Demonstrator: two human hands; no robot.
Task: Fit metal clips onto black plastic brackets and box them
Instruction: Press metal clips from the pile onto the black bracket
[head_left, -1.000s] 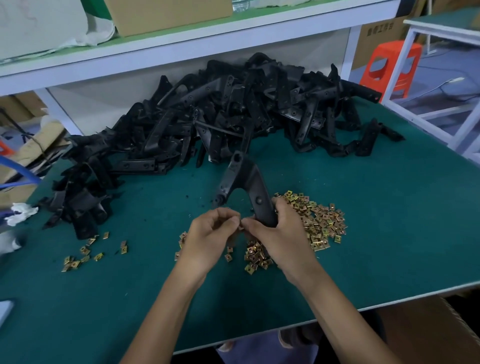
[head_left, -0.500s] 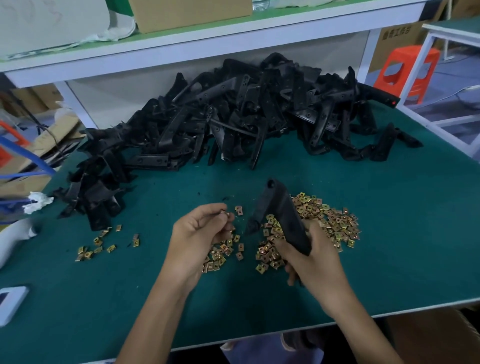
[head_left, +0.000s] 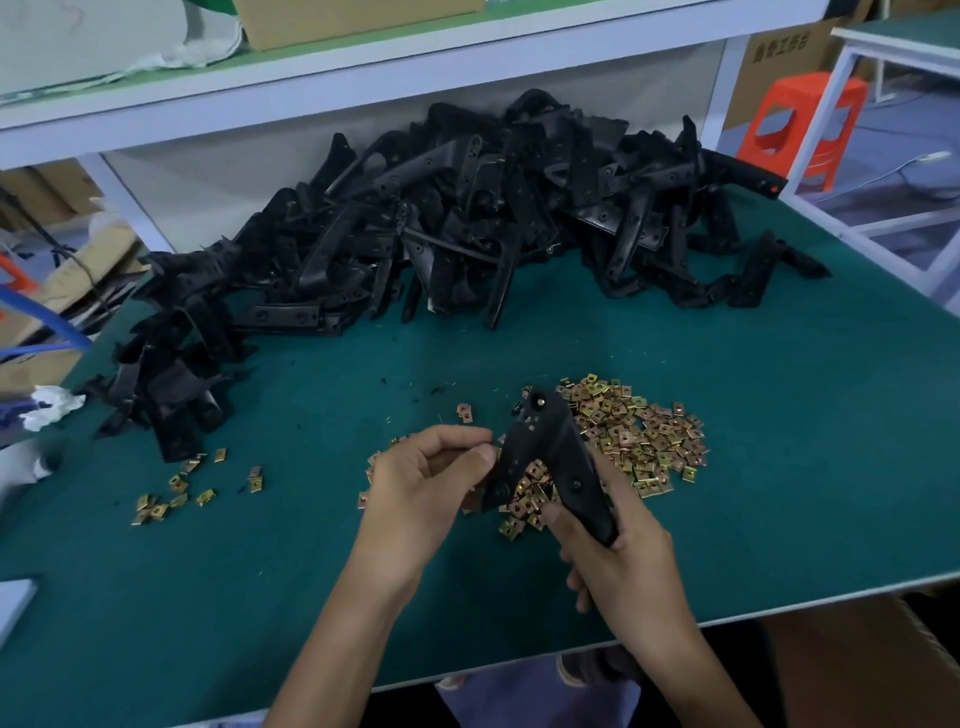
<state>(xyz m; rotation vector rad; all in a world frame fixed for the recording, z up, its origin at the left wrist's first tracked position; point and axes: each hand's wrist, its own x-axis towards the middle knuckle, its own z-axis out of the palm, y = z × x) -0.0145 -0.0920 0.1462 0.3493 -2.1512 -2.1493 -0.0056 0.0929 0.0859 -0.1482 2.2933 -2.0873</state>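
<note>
Mid-fitting, near the bench's (head_left: 779, 519) front edge, the right hand (head_left: 618, 561) has its grip wrapped round the forked black plastic bracket (head_left: 550, 452) above the heap of brass-coloured metal clips (head_left: 644, 436), while the left hand (head_left: 431, 478) pinches a likely clip, hidden by its fingertips, which next needs sliding squarely onto the bracket's arm.

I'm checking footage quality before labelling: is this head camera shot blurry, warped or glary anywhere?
Head view: wide-angle distortion bows the shelf edge and table rim; light is soft and even, no glare; the held bracket and right hand look fairly sharp; the black bracket pile loses detail in darkness.

one head view, near, looking forward and down over the table (head_left: 779, 415).
</note>
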